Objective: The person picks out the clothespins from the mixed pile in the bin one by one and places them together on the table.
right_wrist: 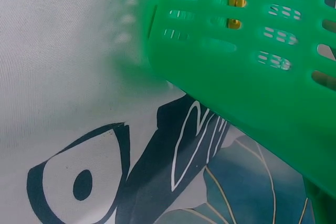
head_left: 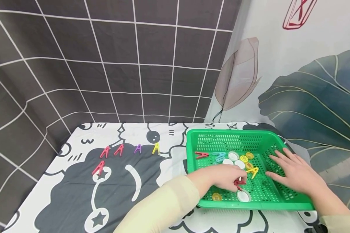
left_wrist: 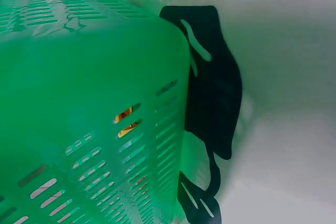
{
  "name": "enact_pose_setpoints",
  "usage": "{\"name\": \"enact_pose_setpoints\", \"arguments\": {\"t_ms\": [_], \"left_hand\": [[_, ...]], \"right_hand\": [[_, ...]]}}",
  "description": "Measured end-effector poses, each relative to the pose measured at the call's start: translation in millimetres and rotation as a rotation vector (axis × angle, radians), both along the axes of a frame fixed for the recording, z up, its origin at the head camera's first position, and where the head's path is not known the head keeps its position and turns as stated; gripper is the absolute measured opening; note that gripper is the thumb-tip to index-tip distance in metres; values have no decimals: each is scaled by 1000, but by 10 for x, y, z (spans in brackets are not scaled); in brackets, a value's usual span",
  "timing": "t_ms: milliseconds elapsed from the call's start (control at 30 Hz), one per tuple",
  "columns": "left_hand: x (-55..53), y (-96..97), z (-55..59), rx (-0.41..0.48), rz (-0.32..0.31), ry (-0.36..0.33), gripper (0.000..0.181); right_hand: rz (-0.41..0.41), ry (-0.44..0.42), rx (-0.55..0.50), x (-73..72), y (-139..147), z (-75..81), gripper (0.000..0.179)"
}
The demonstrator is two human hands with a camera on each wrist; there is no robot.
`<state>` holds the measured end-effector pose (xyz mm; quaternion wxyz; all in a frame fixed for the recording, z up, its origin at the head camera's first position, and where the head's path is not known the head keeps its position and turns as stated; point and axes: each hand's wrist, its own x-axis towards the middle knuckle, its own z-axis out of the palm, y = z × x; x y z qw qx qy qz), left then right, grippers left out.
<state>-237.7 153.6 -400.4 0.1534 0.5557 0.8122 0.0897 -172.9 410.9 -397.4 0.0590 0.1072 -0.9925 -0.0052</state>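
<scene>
My left hand (head_left: pixel 228 176) reaches into the green plastic basket (head_left: pixel 262 206) and pinches a red clothespin (head_left: pixel 239 183) between its fingertips. Against the basket's right wall lies my right hand (head_left: pixel 294 171), its fingers spread and straight. Inside the basket are another red clothespin (head_left: pixel 202 155), blue clothespins (head_left: pixel 219 157), a yellow clothespin (head_left: pixel 253 172), several white discs (head_left: pixel 243 196) and several yellow discs (head_left: pixel 216 196). Both wrist views show mainly the basket's slotted outer wall (left_wrist: pixel 105 72), with neither hand visible there.
On the patterned cloth (head_left: pixel 70 191) left of the basket, several clothespins stand apart: red ones (head_left: pixel 99 167), a purple one (head_left: pixel 138 149) and a yellow one (head_left: pixel 156 148). A dark checked curtain (head_left: pixel 157 77) hangs behind, with a leaf-printed curtain (head_left: pixel 306 97) at the right.
</scene>
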Motion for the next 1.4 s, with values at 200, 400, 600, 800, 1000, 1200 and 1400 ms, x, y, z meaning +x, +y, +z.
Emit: {"name": "enact_pose_setpoints", "arguments": {"t_ms": [200, 400, 600, 800, 1000, 1200, 1400], "left_hand": [[18, -4, 8, 15, 42, -45, 25], [38, -13, 34, 35, 65, -71, 30], [19, -45, 65, 123, 68, -97, 27], [7, -95, 107, 188, 138, -142, 29], [12, -122, 114, 235, 173, -198, 32], [5, -140, 117, 283, 179, -192, 37], [10, -173, 129, 349, 246, -253, 32]], "right_hand": [[-1, 8, -5, 17, 3, -3, 72], [-9, 7, -5, 25, 2, 1, 73], [-8, 2, -13, 16, 4, 11, 73], [-7, 3, -11, 10, -1, 20, 74], [-7, -1, -8, 17, -4, 18, 74], [-10, -10, -12, 18, -2, 4, 74], [-9, -7, -22, 20, 2, -20, 74]]}}
